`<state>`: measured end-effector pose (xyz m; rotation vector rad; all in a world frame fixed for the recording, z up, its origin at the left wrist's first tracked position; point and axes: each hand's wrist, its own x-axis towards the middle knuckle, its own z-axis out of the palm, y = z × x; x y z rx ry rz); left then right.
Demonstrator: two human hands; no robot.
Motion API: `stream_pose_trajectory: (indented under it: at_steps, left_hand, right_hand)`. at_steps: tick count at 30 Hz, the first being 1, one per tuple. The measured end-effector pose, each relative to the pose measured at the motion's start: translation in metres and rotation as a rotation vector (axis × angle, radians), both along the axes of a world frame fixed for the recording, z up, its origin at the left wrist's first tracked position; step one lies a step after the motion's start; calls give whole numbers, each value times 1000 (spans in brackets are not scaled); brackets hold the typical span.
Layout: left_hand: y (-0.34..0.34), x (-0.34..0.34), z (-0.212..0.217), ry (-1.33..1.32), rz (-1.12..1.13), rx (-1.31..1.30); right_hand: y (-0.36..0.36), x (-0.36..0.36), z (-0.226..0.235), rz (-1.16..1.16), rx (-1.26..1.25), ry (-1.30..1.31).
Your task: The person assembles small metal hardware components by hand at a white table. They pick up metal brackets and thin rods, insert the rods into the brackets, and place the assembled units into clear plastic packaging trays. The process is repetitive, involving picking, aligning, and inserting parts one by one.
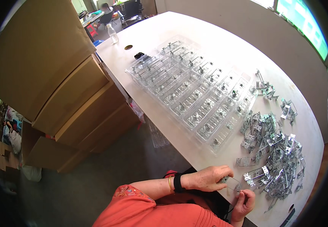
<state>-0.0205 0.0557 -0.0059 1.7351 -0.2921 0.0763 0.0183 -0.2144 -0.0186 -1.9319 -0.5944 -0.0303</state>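
At the table's near edge I hold a small metal wire-frame bracket (231, 184) between both hands. My left hand (208, 178), with a black band and a gold bangle at its wrist, is closed on the plate end of the bracket. My right hand (244, 204) pinches its other end between thumb and fingertips. Just right of my hands lies a large heap of similar metal brackets (281, 166), tangled together. Beyond my hands stands a clear plastic tray (179, 115) with long compartments, many of them holding such brackets.
A few loose brackets (286, 112) lie past the heap on the white table (133, 96). A clear bottle (113, 34) stands at the far left corner, and a black object (139, 55) lies behind the tray. Stacked cardboard boxes (61, 79) rise left of the table. A person sits in the background.
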Motion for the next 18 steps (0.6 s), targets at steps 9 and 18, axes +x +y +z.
stream_pose_trajectory:
  at_steps: [9, 18]
  left_hand:
    - [0, 0, 0, -4, -2, -1]
    - [0, -1, 0, 1, -8, 2]
  right_hand:
    - [4, -3, 3, -24, 15, 18]
    - [4, -2, 4, -14, 22, 33]
